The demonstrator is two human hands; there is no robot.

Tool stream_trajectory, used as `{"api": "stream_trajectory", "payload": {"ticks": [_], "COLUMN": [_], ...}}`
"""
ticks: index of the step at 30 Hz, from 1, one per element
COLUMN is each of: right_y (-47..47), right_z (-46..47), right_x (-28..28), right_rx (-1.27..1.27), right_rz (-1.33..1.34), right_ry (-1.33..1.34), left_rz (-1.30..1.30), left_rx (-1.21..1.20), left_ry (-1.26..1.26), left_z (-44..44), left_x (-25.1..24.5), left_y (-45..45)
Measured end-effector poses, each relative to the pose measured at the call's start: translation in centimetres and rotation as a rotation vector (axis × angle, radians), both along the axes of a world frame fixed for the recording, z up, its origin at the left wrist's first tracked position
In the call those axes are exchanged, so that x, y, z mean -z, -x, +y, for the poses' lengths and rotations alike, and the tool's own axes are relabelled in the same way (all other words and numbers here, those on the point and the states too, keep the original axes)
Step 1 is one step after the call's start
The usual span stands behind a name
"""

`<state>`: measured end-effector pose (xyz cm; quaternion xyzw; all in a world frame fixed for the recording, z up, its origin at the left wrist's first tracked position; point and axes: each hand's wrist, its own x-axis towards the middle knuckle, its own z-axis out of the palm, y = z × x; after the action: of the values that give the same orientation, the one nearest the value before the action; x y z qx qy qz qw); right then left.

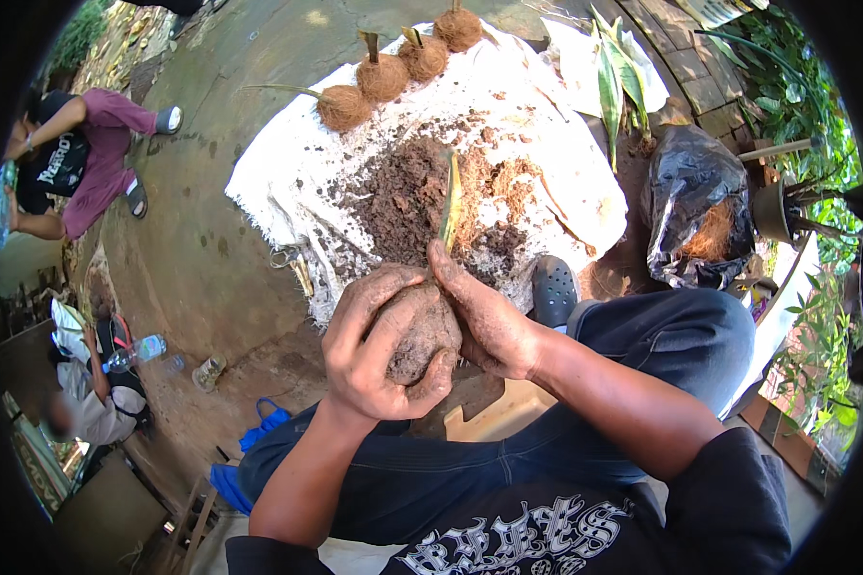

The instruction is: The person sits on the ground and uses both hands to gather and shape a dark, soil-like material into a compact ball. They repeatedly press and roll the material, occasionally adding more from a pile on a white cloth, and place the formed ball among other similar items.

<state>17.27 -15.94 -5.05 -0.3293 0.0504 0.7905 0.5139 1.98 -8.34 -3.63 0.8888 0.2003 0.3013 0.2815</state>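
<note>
A ball of dark soil (pixel 421 338) is pressed between my two muddy hands. My left hand (pixel 385 341) wraps its fingers around the ball's near and left side. My right hand (pixel 485 316) cups the other side, its thumb against the base of a green and yellow snake plant leaf (pixel 451 205) that sticks up from the ball. Beyond my hands, a heap of loose dark soil (pixel 403 201) lies on a white woven sack (pixel 273 165), with brown coconut fibre (pixel 510 187) beside it. Several fibre-wrapped balls with leaf stubs (pixel 382 77) stand along the sack's far edge.
Snake plant leaves (pixel 611 79) lie at the upper right, above a black plastic bag (pixel 690 172) holding fibre. Two people (pixel 104 144) (pixel 111 417) sit at the left. A plastic bottle (pixel 147 348) and a glass jar (pixel 208 372) are on the ground.
</note>
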Motion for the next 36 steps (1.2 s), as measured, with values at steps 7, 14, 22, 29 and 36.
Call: {"api": "stream_trajectory", "payload": {"ticks": [7, 14, 22, 29, 36], "right_y": [1.0, 2.6, 1.0, 1.6, 2.0], "right_z": [-0.4, -3.2, -3.0, -1.5, -2.7], "right_x": [-1.0, -0.4, -1.5, -0.6, 0.0], "right_rx": [0.068, 0.002, -0.013, -0.076, -0.024], "right_rz": [0.061, 0.132, 0.132, 0.181, 0.021], "right_ry": [0.186, 0.004, -0.149, -0.293, -0.095], "left_rz": [0.072, -0.063, 0.123, -0.165, 0.082], "left_rx": [-0.099, -0.15, 0.01, -0.074, -0.274], "left_ry": [0.12, -0.004, -0.235, 0.083, 0.049], "left_z": [-1.6, -5.4, -4.2, -2.6, -5.4], "left_x": [-1.8, -0.4, -4.6, -6.7, -2.2], "left_y": [1.5, 1.5, 1.7, 1.8, 1.5]}}
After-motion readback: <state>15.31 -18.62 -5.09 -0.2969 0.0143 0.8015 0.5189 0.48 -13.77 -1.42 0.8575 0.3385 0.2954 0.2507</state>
